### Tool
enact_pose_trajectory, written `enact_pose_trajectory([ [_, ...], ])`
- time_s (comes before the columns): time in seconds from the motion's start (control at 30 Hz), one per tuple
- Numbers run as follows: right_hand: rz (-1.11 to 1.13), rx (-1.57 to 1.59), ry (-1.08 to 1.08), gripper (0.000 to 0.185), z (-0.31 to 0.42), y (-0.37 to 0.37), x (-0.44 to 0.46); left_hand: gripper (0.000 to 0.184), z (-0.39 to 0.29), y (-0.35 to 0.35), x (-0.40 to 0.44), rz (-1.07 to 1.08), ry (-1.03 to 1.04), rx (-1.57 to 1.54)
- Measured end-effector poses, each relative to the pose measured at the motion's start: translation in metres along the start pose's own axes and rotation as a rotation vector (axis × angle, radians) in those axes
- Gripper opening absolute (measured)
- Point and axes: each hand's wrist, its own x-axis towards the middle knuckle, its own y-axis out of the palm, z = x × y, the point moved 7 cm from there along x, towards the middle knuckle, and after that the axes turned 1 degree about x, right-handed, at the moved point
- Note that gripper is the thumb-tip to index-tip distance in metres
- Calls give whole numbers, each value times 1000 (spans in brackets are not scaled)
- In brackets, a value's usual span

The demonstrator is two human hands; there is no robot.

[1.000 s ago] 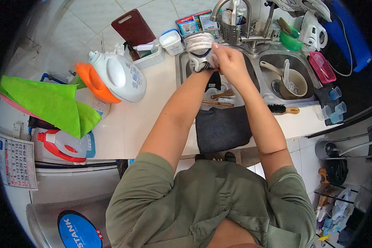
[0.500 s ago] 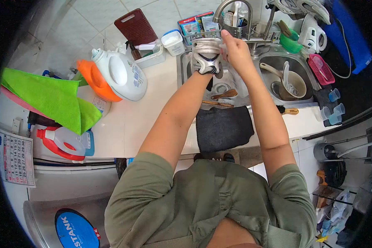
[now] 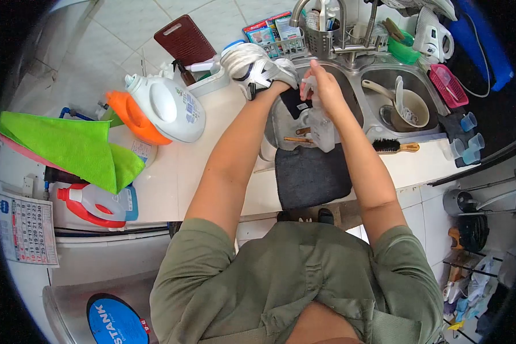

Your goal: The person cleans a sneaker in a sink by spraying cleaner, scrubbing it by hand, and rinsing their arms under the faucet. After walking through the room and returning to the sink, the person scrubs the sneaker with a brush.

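Observation:
A white sneaker (image 3: 257, 66) with dark and silver trim is over the fingers of my left hand (image 3: 278, 88), which reaches into its opening; the fingers are hidden inside. To the right, over the sink, my right hand (image 3: 325, 86) is wrapped round a translucent plastic bottle-like thing (image 3: 322, 131) that hangs below the palm. Between the hands lies a flat black piece (image 3: 295, 104) with a small white label. Below it in the left basin (image 3: 278, 123) are wooden-handled tools (image 3: 298, 139), partly covered by the clear thing.
A dark cloth (image 3: 312, 178) hangs over the counter edge, a black-bristled brush (image 3: 394, 146) to its right. The right basin holds a beige pot (image 3: 411, 114). White and orange detergent jugs (image 3: 175, 109) stand left. The faucet (image 3: 343, 28) rises behind the sink.
The sneaker has moved left and turned sideways on my left hand. My right hand has dropped a little, away from the shoe, and the translucent thing now shows in its grip.

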Motion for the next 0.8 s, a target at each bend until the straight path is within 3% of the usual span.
enact_pose_trajectory([
  [0.1,32,36,-79,54,4,10,-1,17,4,2,-7,-113,-1,-95],
  [0.2,-10,-111,-80,54,11,15,-4,13,8,2,-12,-77,-11,-278],
  [0.33,-27,-103,-24,54,1,12,-4,14,22,19,1,-126,4,-212],
  [0.4,-69,-70,9,53,-7,6,-3,15,14,10,-4,-25,-16,-80],
  [0.53,-43,-98,-76,52,-10,9,3,23,17,15,3,5,-5,-6],
  [0.8,-139,-155,-48,51,-19,-1,4,28,13,0,-6,-24,-91,-128],
])
